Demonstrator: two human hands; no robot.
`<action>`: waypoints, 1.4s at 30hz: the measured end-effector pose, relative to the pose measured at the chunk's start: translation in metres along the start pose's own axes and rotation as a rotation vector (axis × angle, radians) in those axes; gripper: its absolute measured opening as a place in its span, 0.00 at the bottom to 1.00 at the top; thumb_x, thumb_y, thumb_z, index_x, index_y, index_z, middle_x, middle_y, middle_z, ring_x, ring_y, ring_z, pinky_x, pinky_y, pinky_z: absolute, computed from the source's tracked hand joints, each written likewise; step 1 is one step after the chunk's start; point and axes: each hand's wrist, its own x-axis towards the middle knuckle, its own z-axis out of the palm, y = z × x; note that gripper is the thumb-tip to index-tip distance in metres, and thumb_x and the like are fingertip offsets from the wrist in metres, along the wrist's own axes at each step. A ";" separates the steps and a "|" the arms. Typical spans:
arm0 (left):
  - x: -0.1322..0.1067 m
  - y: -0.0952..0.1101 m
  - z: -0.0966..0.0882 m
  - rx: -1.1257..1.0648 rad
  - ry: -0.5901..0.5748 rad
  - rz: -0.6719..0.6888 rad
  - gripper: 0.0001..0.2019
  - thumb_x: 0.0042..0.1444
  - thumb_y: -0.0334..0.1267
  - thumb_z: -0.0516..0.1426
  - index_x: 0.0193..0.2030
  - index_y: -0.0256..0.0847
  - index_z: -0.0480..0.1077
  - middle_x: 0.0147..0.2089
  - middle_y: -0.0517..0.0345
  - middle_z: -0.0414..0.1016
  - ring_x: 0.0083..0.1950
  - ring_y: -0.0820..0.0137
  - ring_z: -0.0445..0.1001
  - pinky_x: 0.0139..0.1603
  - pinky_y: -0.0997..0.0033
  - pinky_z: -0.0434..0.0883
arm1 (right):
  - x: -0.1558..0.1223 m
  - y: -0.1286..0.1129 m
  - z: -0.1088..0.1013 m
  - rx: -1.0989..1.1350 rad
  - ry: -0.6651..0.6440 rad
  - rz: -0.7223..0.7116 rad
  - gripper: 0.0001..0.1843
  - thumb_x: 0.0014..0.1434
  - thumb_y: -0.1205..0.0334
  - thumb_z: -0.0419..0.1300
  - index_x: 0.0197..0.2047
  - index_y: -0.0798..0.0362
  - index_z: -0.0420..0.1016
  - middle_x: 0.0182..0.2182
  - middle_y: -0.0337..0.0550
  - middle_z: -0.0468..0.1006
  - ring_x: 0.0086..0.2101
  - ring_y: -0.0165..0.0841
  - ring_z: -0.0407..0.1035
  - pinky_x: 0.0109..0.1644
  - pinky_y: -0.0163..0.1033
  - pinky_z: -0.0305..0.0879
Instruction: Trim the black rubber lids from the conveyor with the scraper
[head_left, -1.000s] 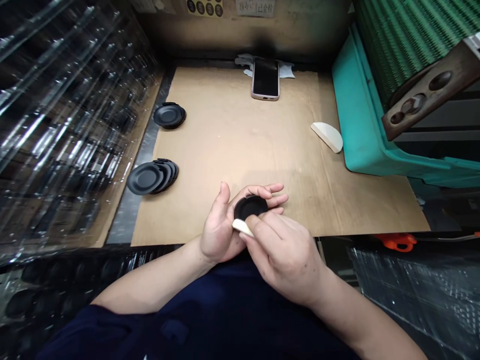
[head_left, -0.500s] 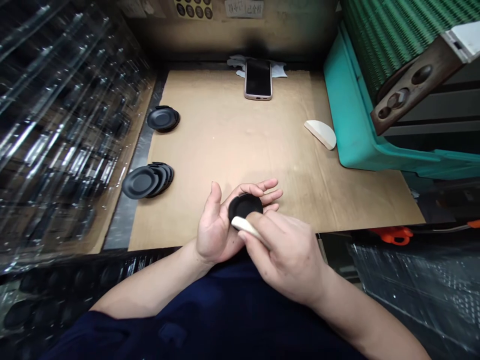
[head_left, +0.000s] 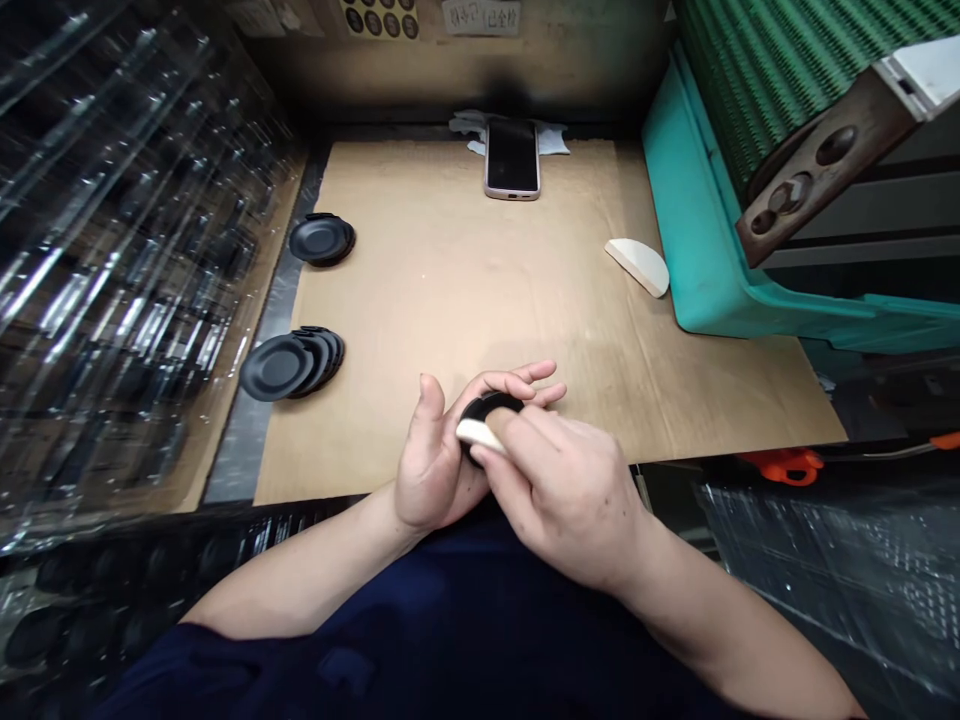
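My left hand [head_left: 435,455] cradles a small black round cap [head_left: 491,404] in its palm, fingers curled under and around it. My right hand [head_left: 559,490] lies over the cap and pinches a small white pad [head_left: 475,433] against the cap's near edge. Most of the cap is hidden beneath my right fingers. Both hands hover over the near edge of the cardboard sheet [head_left: 525,300].
A fanned stack of black caps [head_left: 289,362] and another black cap [head_left: 321,240] lie at the sheet's left. A phone [head_left: 512,158] rests at the back, a white half-round pad [head_left: 639,266] at right beside a teal bin [head_left: 705,240]. Clear plastic trays [head_left: 112,250] fill the left.
My right hand has slid the white pad farther over the cap, covering more of it. The left fingers have closed a little around the cap.
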 end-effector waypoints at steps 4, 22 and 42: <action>-0.001 -0.003 0.001 0.019 0.058 0.058 0.30 0.69 0.61 0.44 0.46 0.38 0.76 0.69 0.43 0.67 0.73 0.48 0.62 0.75 0.46 0.56 | -0.003 -0.005 0.007 0.030 0.024 0.062 0.12 0.71 0.63 0.53 0.42 0.57 0.76 0.31 0.42 0.76 0.30 0.32 0.70 0.35 0.39 0.63; 0.003 -0.001 -0.010 -0.164 0.005 -0.195 0.24 0.72 0.48 0.48 0.61 0.34 0.73 0.69 0.40 0.68 0.75 0.50 0.59 0.76 0.46 0.55 | -0.013 0.021 -0.009 -0.256 0.020 0.042 0.09 0.70 0.64 0.55 0.41 0.56 0.77 0.30 0.40 0.76 0.30 0.31 0.70 0.34 0.40 0.58; 0.004 0.000 -0.006 -0.112 0.058 -0.072 0.25 0.71 0.51 0.47 0.52 0.32 0.77 0.65 0.37 0.72 0.72 0.48 0.64 0.75 0.48 0.56 | -0.032 -0.003 -0.001 0.067 -0.024 0.024 0.10 0.69 0.66 0.57 0.50 0.57 0.76 0.29 0.39 0.74 0.29 0.31 0.68 0.34 0.39 0.64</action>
